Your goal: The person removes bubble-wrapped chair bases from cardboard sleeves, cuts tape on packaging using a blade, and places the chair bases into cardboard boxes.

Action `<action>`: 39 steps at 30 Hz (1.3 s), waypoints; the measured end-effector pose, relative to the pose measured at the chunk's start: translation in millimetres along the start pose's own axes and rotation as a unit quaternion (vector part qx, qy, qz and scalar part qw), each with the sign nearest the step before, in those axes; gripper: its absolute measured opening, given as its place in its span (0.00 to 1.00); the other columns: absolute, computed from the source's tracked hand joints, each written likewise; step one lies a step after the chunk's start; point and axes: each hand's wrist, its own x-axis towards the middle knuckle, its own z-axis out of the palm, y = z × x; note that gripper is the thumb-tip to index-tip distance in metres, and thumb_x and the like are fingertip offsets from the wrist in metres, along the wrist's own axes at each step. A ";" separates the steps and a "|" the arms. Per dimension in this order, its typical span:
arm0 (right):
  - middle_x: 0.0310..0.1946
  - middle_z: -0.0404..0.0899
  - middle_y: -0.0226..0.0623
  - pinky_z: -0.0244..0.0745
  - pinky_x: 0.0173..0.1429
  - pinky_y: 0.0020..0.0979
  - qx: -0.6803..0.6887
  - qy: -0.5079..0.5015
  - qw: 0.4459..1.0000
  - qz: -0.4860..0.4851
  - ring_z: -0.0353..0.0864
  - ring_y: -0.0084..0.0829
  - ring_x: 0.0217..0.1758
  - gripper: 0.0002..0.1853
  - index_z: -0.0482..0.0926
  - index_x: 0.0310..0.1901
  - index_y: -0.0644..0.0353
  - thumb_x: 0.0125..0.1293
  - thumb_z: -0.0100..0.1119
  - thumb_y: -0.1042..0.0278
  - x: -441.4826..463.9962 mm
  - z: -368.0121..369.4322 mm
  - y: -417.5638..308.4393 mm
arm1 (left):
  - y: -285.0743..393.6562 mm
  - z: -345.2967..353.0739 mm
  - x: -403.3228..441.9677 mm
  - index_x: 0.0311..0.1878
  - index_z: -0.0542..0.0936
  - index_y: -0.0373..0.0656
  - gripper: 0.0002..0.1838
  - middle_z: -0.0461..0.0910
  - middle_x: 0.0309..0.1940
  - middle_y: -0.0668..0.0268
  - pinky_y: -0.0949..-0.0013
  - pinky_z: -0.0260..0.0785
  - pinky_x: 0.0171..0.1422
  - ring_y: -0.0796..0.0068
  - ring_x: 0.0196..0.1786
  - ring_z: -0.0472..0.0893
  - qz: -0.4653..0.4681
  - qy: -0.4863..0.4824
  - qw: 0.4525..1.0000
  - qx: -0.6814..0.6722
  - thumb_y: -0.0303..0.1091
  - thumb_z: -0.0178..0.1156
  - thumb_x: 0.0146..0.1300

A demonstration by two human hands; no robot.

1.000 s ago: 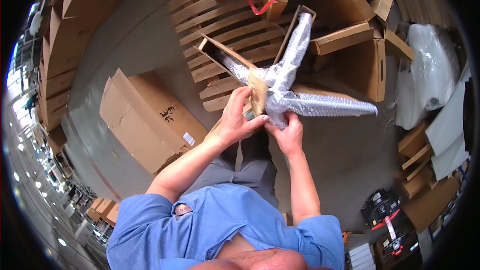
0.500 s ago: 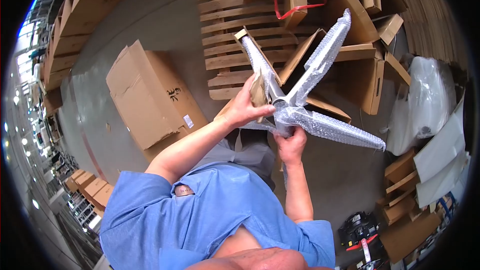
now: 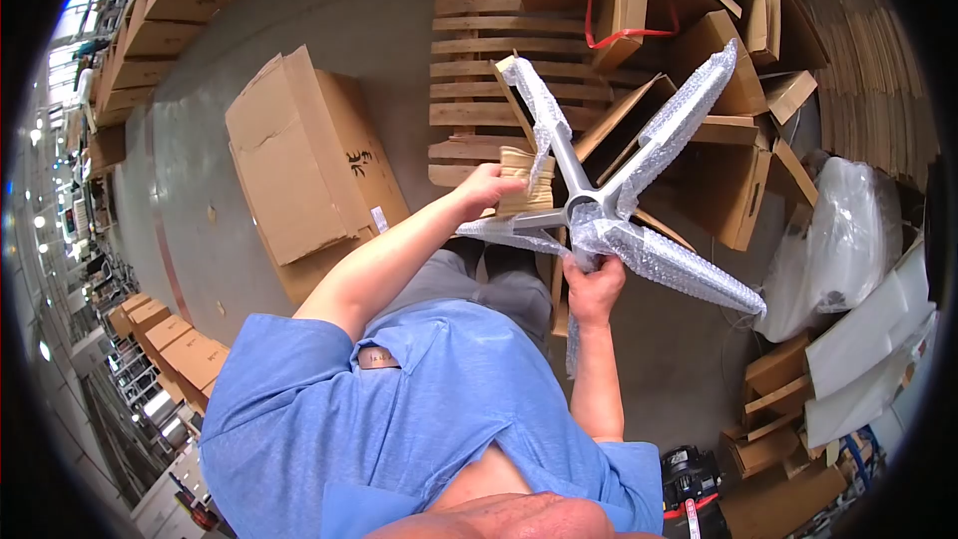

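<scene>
Had star-shaped metal base [image 3: 570,162] in midair, just on the near side of the wooden pallet [image 3: 471,116], towards its right. Gripped wrapped part just below hub [image 3: 582,209] with right hand [image 3: 596,289], fingers closed. Pinched tan ridged packing piece [image 3: 527,183] in left hand [image 3: 484,190], near the pallet's lower edge, beside hub. Couldn't tell if touching the base.

Progress, as judged: partly uncovered only. Had bare metal at hub top and along inner stretches of upper-left, upper-right and left legs. Left to come off, if anything: bubble wrap [image 3: 679,262] on outer lengths of those three, plus nearly all of lower-right leg. Couldn't see any leg under right hand.

Had big carton [image 3: 289,165] left of pallet, heaped cardboard [image 3: 733,185] right of it, clear plastic bundle [image 3: 846,230] farther right.
</scene>
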 end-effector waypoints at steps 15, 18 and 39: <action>0.43 0.84 0.41 0.76 0.56 0.35 0.013 0.009 1.000 0.013 0.83 0.33 0.46 0.21 0.80 0.49 0.68 0.51 0.72 0.78 -4.2 -0.1 -1.0 | 13.3 16.2 8.4 0.72 0.65 0.40 0.41 0.75 0.48 0.65 0.70 0.75 0.49 0.79 0.45 0.76 0.306 0.176 0.932 0.086 0.34 0.73 0.56; 0.42 0.84 0.41 0.76 0.56 0.35 0.014 0.005 1.000 0.002 0.84 0.34 0.46 0.22 0.80 0.49 0.68 0.50 0.72 0.77 -3.1 0.9 1.3 | 41.4 11.6 -18.3 0.72 0.68 0.46 0.41 0.76 0.48 0.64 0.70 0.75 0.49 0.75 0.48 0.78 0.393 0.111 0.891 0.201 0.33 0.74 0.53; 0.46 0.85 0.44 0.77 0.57 0.36 -0.005 0.000 1.000 0.013 0.85 0.38 0.49 0.26 0.79 0.53 0.65 0.49 0.73 0.72 3.0 -4.9 -15.4 | 86.2 56.8 -57.0 0.40 0.83 0.37 0.04 0.75 0.33 0.66 0.71 0.70 0.41 0.76 0.38 0.77 0.459 -0.124 0.834 0.281 0.26 0.66 0.63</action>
